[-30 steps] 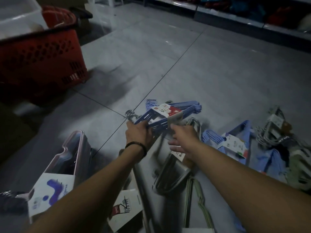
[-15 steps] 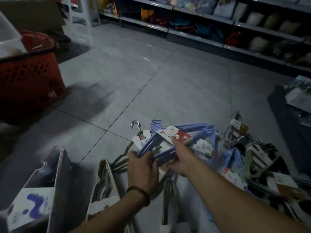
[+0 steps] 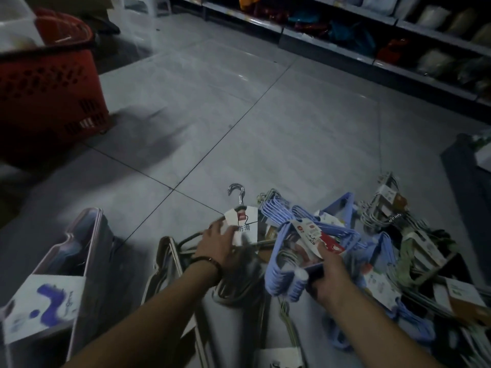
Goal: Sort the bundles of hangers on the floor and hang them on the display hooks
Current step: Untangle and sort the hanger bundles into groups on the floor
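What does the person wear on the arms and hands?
No sleeves show; both forearms are bare. The left hand and the right hand wear no gloves. A thin dark bracelet circles the left wrist; the right wrist carries nothing.

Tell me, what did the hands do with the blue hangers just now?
The left hand let go of the blue hanger bundle and moved onto the dark bundle with the silver hook; whether it grips there is too blurred to tell. The right hand took hold of the blue hanger bundle and carried it to the right. The red basket and the pink bundle stayed put.
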Demonstrator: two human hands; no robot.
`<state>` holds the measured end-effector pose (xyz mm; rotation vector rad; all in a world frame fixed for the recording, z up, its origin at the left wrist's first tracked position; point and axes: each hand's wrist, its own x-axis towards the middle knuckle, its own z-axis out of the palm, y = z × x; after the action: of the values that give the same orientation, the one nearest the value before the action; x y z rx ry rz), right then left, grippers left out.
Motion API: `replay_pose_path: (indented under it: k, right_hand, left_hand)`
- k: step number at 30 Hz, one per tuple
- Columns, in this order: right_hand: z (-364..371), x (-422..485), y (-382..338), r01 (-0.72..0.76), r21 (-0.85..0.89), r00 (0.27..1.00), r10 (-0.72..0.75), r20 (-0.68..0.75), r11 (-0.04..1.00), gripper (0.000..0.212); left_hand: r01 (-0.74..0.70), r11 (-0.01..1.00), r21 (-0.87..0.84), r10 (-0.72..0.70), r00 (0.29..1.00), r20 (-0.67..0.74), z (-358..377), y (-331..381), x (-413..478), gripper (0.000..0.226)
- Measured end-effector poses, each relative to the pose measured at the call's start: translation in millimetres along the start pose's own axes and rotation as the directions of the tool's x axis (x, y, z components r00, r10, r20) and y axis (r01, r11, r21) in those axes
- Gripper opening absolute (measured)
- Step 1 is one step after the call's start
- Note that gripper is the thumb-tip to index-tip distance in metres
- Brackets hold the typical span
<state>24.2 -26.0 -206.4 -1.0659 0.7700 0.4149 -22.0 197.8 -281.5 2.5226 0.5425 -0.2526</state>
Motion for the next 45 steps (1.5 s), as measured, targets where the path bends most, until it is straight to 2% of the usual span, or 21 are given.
replay_pose_path:
  k: [2, 5, 7, 9, 13, 17, 19, 22, 26, 28, 30, 32, 35, 37, 38, 40, 43, 44, 45]
  right_hand:
    - [-2.3, -6.7, -8.5, 0.018, -0.020, 1.000, -0.018, 0.024, 1.000, 0.030]
    - [-4.7, -11.4, -23.7, 0.022, -0.081, 0.999, -0.018, 0.048, 0.997, 0.026]
    - [-6.7, -13.5, -34.1, 0.005, -0.139, 0.999, 0.001, 0.045, 0.990, 0.026]
    - [-10.2, -12.1, -42.8, -0.011, -0.202, 1.000, 0.015, 0.017, 0.979, 0.027]
    - [-14.5, -9.1, -51.0, -0.033, -0.392, 0.998, 0.049, 0.030, 0.919, 0.028]
    - [-17.7, -8.1, -63.6, -0.007, -0.517, 0.998, 0.037, 0.047, 0.856, 0.028]
    - [-23.1, -5.0, -77.3, -0.001, -0.473, 0.997, 0.036, 0.065, 0.881, 0.027]
    - [-25.5, 2.5, -87.8, 0.011, -0.313, 0.998, 0.006, 0.055, 0.950, 0.031]
    - [-31.6, 10.4, -59.8, 0.088, -0.258, 0.996, -0.091, 0.001, 0.962, 0.032]
    - [-50.6, 7.5, -47.1, 0.092, -0.260, 0.996, -0.091, 0.014, 0.961, 0.031]
    - [-75.9, 5.1, -46.6, 0.097, -0.300, 0.995, -0.091, 0.034, 0.949, 0.031]
    - [-101.5, 8.6, -54.9, 0.020, -0.339, 1.000, -0.011, 0.028, 0.941, 0.035]
    - [-141.4, 17.3, -74.5, -0.172, -0.422, 0.974, 0.218, 0.063, 0.890, 0.069]
    - [-162.6, 20.3, -81.6, -0.213, -0.432, 0.946, 0.296, 0.134, 0.877, 0.098]
    - [-163.0, 12.3, -83.1, -0.217, -0.406, 0.935, 0.309, 0.175, 0.888, 0.103]
    - [-156.9, 1.0, -78.7, -0.197, -0.333, 0.927, 0.286, 0.242, 0.922, 0.101]
    - [-147.1, -8.6, -68.4, -0.201, -0.233, 0.904, 0.272, 0.330, 0.951, 0.113]
    - [-144.1, -9.6, -67.3, -0.191, -0.223, 0.901, 0.261, 0.348, 0.956, 0.111]
    - [-141.7, -9.0, -66.5, -0.168, -0.230, 0.908, 0.242, 0.342, 0.958, 0.104]
  left_hand:
    - [0.006, 0.994, 0.109, -0.021, 0.990, 0.141, 16.2, 5.4, 10.8, 0.069]
    - [-0.030, 0.975, 0.219, -0.003, 0.989, 0.146, 31.5, 15.0, 10.9, 0.102]
    - [-0.074, 0.943, 0.324, 0.041, 0.993, 0.106, 33.5, 15.6, 10.6, 0.107]
    - [-0.088, 0.927, 0.365, 0.059, 0.994, 0.089, 31.9, 12.0, 15.2, 0.104]
    - [-0.055, 0.970, 0.236, 0.038, 0.996, 0.077, 42.2, 3.3, 20.7, 0.102]
    - [-0.102, 0.979, 0.178, 0.099, 0.995, 0.024, 47.5, -5.5, 16.9, 0.093]
    - [-0.127, 0.968, 0.218, 0.143, 0.988, -0.062, 49.7, -7.1, 12.0, 0.091]
    - [-0.189, 0.937, 0.294, 0.256, 0.944, -0.209, 44.6, 21.3, -1.9, 0.086]
    - [-0.393, 0.829, 0.397, 0.483, 0.861, -0.158, 27.5, 77.6, -14.1, 0.057]
    - [-0.412, 0.795, 0.446, 0.520, 0.841, -0.150, 23.6, 86.4, -21.9, 0.051]
    - [-0.399, 0.817, 0.416, 0.475, 0.875, -0.093, 28.1, 79.6, -30.0, 0.054]
    - [-0.389, 0.813, 0.433, 0.432, 0.902, -0.002, 26.4, 61.6, -36.0, 0.053]
    - [-0.343, 0.800, 0.492, 0.386, 0.923, 0.017, 26.9, 27.0, -29.3, 0.056]
    - [-0.320, 0.812, 0.488, 0.348, 0.937, 0.036, 28.9, 12.9, -26.5, 0.053]
    - [-0.317, 0.820, 0.476, 0.344, 0.938, 0.032, 26.9, 11.5, -27.0, 0.056]
    - [-0.302, 0.843, 0.446, 0.354, 0.934, -0.036, 17.8, 14.3, -22.8, 0.059]
    - [-0.188, 0.964, 0.190, 0.231, 0.941, -0.245, 17.9, 15.2, 3.9, 0.052]
    - [-0.142, 0.986, 0.085, 0.159, 0.959, -0.235, 16.7, 18.9, 12.9, 0.050]
    - [-0.095, 0.994, -0.046, 0.086, 0.983, -0.164, 20.1, 21.2, 24.7, 0.048]
